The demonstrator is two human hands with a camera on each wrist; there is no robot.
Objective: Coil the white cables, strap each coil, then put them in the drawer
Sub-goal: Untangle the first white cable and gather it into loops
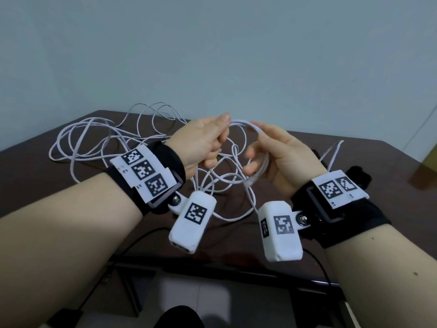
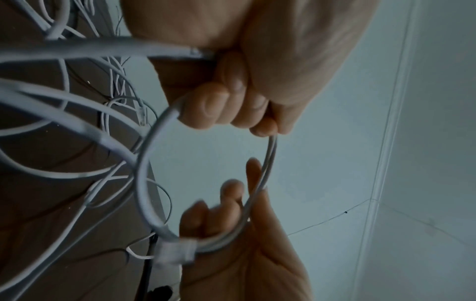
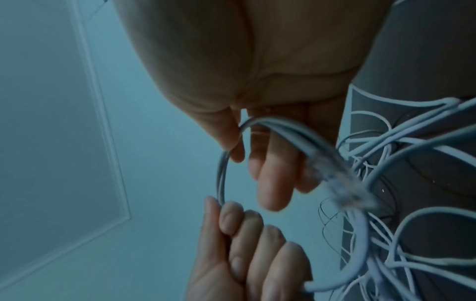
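A small coil of white cable (image 1: pixel 243 125) hangs above the dark table (image 1: pixel 35 166), held between both hands. My left hand (image 1: pixel 220 140) grips its left side, fingers curled round the strands (image 2: pixel 231 101). On the other side my right hand (image 1: pixel 257 150) pinches the coil (image 3: pixel 221 173) between thumb and fingers. A clear plug (image 2: pixel 177 252) at the cable's end lies against the right palm, also visible as the plug (image 3: pixel 342 183) in the right wrist view. The rest of the white cable (image 1: pixel 94 138) sprawls in loose tangled loops over the table.
A black object (image 1: pixel 357 176) lies on the table just right of my right wrist. Thin black leads (image 1: pixel 132 242) hang below the table's front edge. A pale wall (image 1: pixel 212 55) stands close behind the table. No drawer is in view.
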